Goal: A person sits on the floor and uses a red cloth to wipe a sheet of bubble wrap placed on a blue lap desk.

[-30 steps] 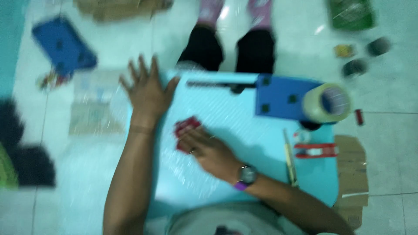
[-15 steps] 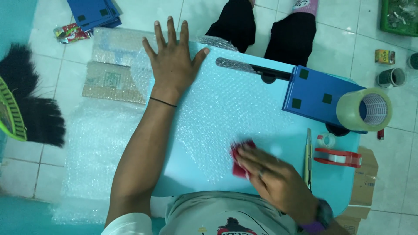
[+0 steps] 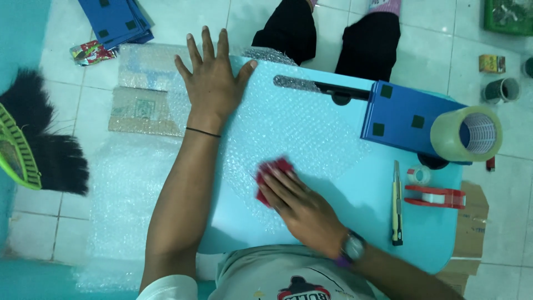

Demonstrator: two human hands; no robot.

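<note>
Light-blue surface [image 3: 361,205] on a white tiled floor [image 3: 44,205], spread with bubble wrap [image 3: 300,128].

The left hand [image 3: 214,83] lies flat, grip released, on the wrap's far edge; the right hand [image 3: 302,208], fingers straight, presses a small red item [image 3: 269,172] onto the wrap mid-surface. A tape roll [image 3: 466,133], red dispenser [image 3: 436,195] and utility knife [image 3: 396,205] sit to the right; a black broom [image 3: 39,144] lies on the floor at the left.

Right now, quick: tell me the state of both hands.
Left hand: open, fingers spread, flat on the bubble wrap.
Right hand: open, fingers pressing down on the red item, not gripping it.
</note>
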